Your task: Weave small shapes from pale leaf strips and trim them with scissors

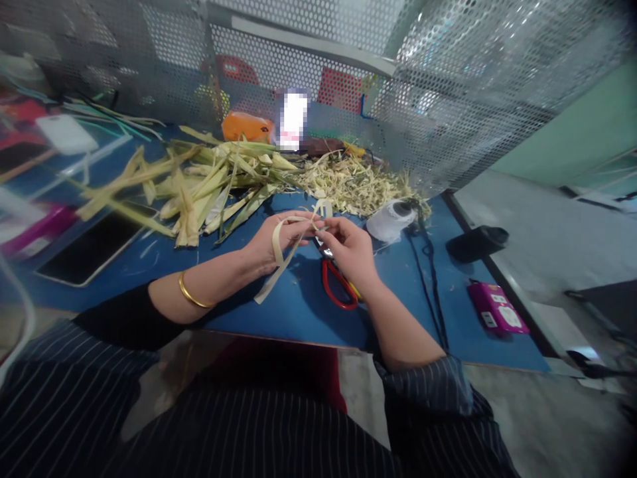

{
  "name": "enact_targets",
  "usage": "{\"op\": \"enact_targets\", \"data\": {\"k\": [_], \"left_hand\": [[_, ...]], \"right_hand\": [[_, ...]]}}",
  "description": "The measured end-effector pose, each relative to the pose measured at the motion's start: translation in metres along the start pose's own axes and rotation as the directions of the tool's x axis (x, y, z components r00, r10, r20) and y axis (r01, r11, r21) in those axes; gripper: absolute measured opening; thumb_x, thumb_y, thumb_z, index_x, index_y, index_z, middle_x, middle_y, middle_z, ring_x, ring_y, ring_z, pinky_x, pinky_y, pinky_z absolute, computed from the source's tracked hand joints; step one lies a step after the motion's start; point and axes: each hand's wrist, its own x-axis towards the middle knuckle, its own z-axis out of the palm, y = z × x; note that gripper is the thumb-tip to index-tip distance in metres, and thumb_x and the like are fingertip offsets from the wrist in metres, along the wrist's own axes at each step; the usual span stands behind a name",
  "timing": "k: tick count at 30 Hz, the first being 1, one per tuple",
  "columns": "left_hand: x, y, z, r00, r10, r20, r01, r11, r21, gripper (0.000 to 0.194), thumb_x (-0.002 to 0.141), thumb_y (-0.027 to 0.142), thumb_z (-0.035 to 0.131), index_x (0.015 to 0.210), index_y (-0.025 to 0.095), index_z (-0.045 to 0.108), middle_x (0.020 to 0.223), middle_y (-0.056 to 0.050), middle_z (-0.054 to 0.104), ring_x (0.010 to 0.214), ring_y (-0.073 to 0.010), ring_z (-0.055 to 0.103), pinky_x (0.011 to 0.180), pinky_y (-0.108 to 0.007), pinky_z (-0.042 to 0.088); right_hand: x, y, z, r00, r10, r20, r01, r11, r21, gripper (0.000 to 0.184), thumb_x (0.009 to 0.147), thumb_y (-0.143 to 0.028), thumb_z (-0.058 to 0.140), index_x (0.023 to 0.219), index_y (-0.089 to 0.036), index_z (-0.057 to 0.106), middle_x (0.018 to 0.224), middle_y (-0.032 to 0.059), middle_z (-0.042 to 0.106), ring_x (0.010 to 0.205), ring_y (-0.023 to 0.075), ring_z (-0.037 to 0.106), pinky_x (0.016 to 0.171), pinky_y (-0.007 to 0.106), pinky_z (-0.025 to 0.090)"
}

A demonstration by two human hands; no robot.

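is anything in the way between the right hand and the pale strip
Nothing visible: the right hand has its fingertips at the pale strip. The red-handled scissors lie below, not between them.

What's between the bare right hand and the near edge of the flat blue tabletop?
Head view: the looped red handle of metal scissors, a yellow piece partly hidden by the right hand, then blue tabletop.

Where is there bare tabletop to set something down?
The table looks bare along its near edge, between the left forearm and red-handled scissors, and at right, between the black cords and purple pack. Husks, shredded scraps and a white spool crowd the back; the left hand, right hand and pale strip fill the middle.
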Motion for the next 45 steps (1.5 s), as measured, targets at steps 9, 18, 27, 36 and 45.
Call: {"op": "enact_targets", "data": {"k": [9, 18, 27, 36, 45], "left_hand": [[0.006, 0.012, -0.012, 0.974, -0.016, 0.225, 0.03, 0.998, -0.059, 0.029, 0.075, 0.022, 0.058, 0.097, 0.013, 0.073, 0.093, -0.013, 0.075, 0.09, -0.0222, 0.07, 0.077, -0.03, 0.051], [0.005, 0.021, -0.013, 0.974, -0.126, 0.188, 0.099, 0.984, 0.145, 0.04, 0.072, 0.051, 0.07, 0.087, 0.015, 0.076, 0.091, -0.014, 0.075, 0.081, -0.0227, 0.071, 0.06, -0.026, 0.048], [0.006, 0.011, -0.005, 0.997, 0.003, -0.079, -0.001, 1.0, 0.019, 0.018, 0.07, 0.026, 0.079, 0.079, 0.014, 0.07, 0.083, -0.006, 0.073, 0.072, -0.0123, 0.065, 0.062, -0.021, 0.047], [0.011, 0.01, -0.01, 0.986, 0.097, -0.137, -0.097, 0.995, 0.007, 0.019, 0.069, 0.029, 0.08, 0.078, 0.016, 0.069, 0.095, -0.003, 0.072, 0.071, -0.0091, 0.059, 0.051, -0.017, 0.037], [0.01, 0.009, -0.005, 0.943, 0.18, -0.282, -0.15, 0.981, 0.125, 0.01, 0.076, 0.024, 0.073, 0.078, 0.015, 0.069, 0.092, -0.004, 0.073, 0.06, -0.0075, 0.059, 0.052, -0.02, 0.041]], "right_hand": [[0.004, -0.008, -0.018, 0.955, -0.287, -0.069, 0.273, 0.949, -0.158, 0.011, 0.088, -0.025, 0.059, 0.089, -0.022, 0.07, 0.083, 0.0025, 0.067, 0.079, 0.0164, 0.061, 0.073, 0.03, 0.046], [0.007, -0.009, -0.024, 0.92, -0.391, 0.007, 0.364, 0.849, -0.383, 0.018, 0.093, -0.029, 0.053, 0.089, -0.024, 0.07, 0.085, 0.0028, 0.066, 0.082, 0.0182, 0.062, 0.078, 0.034, 0.044], [-0.002, -0.011, -0.017, 0.826, -0.529, -0.194, 0.373, 0.772, -0.514, 0.019, 0.092, -0.035, 0.053, 0.101, -0.026, 0.066, 0.107, 0.0094, 0.066, 0.107, 0.0264, 0.057, 0.096, 0.045, 0.04], [-0.001, -0.003, -0.005, 0.923, -0.269, 0.276, 0.366, 0.837, -0.408, 0.02, 0.093, -0.038, 0.053, 0.09, -0.022, 0.065, 0.082, 0.0024, 0.069, 0.076, 0.0171, 0.061, 0.074, 0.03, 0.042], [-0.013, -0.017, -0.003, 0.775, -0.479, 0.413, 0.63, 0.526, -0.571, 0.03, 0.098, -0.036, 0.043, 0.088, -0.021, 0.066, 0.073, 0.0042, 0.065, 0.069, 0.0166, 0.055, 0.072, 0.034, 0.035]]}}
